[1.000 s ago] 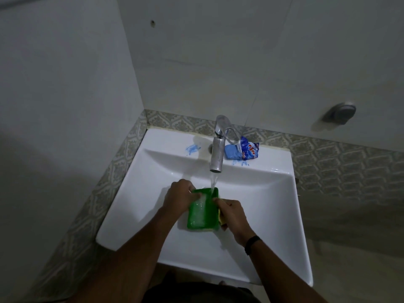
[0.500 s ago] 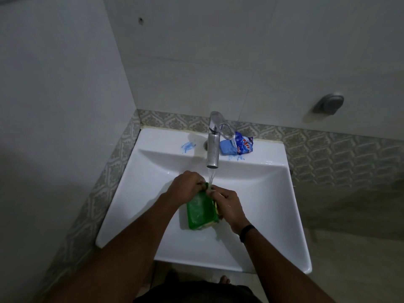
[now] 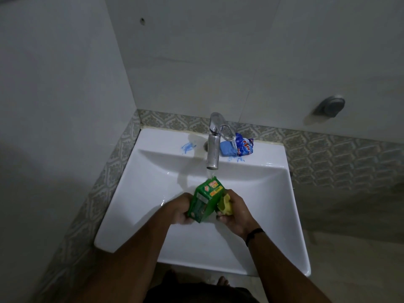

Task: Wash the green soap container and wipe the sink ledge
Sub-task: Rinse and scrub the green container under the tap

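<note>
Sink (image 3: 273, 215): tap running, blue smears on back ledge (image 3: 166, 138) near blue soap packet (image 3: 237, 146); wiping judged not started. Green soap container (image 3: 205, 202) over basin centre under stream, left hand (image 3: 180, 209) grip closed round it. Right hand (image 3: 235, 212) clutches yellow sponge (image 3: 225, 205) against its side; washing under way.

Sink (image 3: 290, 215) glossy white ceramic; tap (image 3: 213, 149) brushed metal; green soap container (image 3: 205, 202) shiny plastic with printed label; yellow sponge (image 3: 226, 205) matt.

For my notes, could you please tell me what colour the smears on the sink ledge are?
Blue smears on the white sink ledge, clearest in the head view.
</note>
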Available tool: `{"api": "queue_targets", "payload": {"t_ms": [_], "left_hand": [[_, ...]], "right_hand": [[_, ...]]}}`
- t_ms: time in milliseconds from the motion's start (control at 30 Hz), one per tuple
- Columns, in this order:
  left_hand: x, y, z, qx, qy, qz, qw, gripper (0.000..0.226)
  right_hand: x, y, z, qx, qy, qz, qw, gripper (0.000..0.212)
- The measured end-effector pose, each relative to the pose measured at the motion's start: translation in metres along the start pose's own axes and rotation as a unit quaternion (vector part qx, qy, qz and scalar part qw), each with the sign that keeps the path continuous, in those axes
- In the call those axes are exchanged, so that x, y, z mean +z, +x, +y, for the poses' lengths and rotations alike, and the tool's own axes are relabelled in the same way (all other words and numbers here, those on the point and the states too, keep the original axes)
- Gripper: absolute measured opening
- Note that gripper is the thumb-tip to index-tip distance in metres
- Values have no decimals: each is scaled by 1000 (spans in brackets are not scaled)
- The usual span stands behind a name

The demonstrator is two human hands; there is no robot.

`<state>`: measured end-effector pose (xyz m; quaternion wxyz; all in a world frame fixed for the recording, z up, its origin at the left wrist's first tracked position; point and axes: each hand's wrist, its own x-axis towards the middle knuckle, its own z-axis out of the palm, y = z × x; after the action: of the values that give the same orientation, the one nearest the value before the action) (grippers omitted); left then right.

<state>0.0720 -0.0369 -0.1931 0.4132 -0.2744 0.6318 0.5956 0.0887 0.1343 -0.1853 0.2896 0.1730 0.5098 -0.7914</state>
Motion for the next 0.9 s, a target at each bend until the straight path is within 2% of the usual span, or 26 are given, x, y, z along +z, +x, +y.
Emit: {"api": "queue_targets", "payload": {"t_ms": [100, 200, 267, 400, 467, 600, 667, 767, 900], "left_hand": [[-6, 0, 3, -52, -21, -22, 998, 37], [-8, -5, 9, -47, -73, -49, 995, 28], [-6, -6, 11, -1, -110, -37, 993, 23], [4, -3, 12, 129, -126, 68, 981, 48], [12, -3, 14, 181, -138, 95, 969, 50], [25, -11, 13, 274, -100, 121, 949, 42], [31, -6, 14, 295, -23, 178, 938, 49], [41, -9, 24, 287, 141, 282, 905, 50], [50, -16, 29, 289, 179, 281, 897, 52]], "right_hand": [[-4, 4, 4, 6, 9, -33, 999, 43], [-3, 9, 5, -18, -21, -32, 999, 58], [-2, 12, 5, -39, -46, -13, 998, 58], [-3, 18, 7, -32, -58, 21, 998, 61], [-3, 20, 10, -19, -36, 35, 999, 55], [-8, 26, 18, 25, 25, 70, 997, 53], [-6, 23, 23, 61, 78, 67, 993, 50], [-5, 21, 32, 81, 142, 59, 985, 40], [-10, 29, 41, 63, 142, 82, 984, 36]]}}
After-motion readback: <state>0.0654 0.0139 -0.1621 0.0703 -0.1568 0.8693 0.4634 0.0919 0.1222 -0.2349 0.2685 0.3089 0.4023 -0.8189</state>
